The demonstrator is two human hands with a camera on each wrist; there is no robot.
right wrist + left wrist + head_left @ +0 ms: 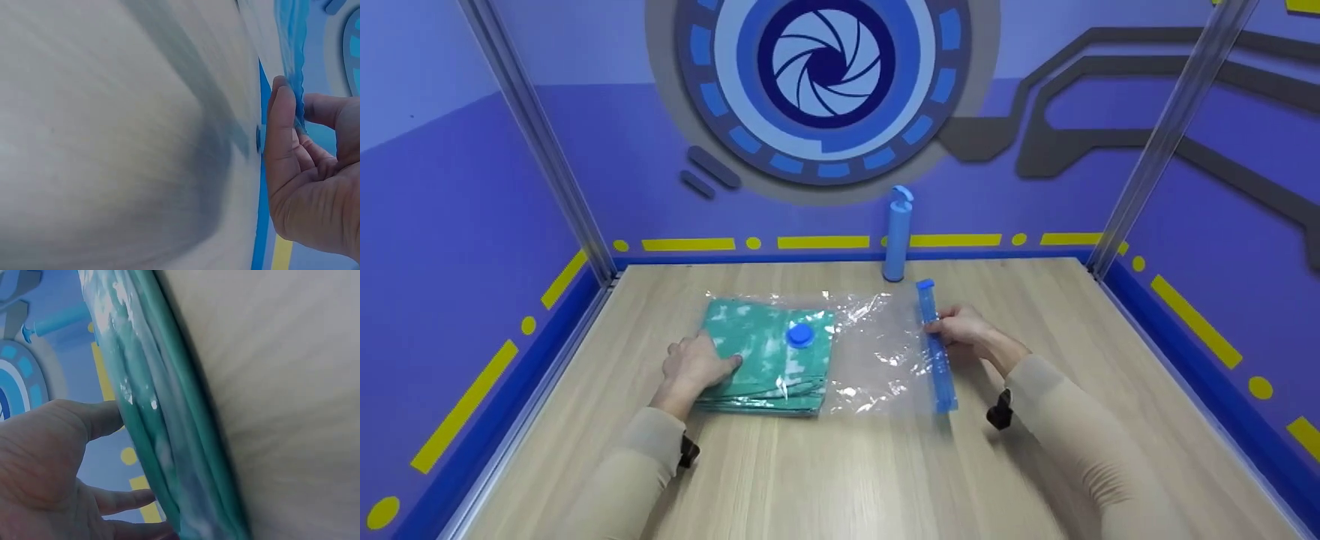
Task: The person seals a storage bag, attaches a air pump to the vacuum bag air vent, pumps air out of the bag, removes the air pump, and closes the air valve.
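Observation:
A clear vacuum storage bag (877, 360) lies on the table with a folded green-and-white cloth (761, 352) inside its left part. On top of the bag, over the cloth, sits a round blue valve cap (800, 335). My left hand (695, 367) rests at the bag's left end, thumb over the cloth; in the left wrist view its fairly straight fingers (126, 500) touch the edge. My right hand (971, 334) pinches the blue zip strip (937, 367) at the bag's right end, between thumb and fingers, and the right wrist view shows that strip (292, 45) lifted off the table.
Behind the bag, close to the back wall, a blue hand pump (897, 236) stands upright on the wooden table (810, 480). Painted walls with metal corner posts (1170, 142) enclose the table at the back and sides.

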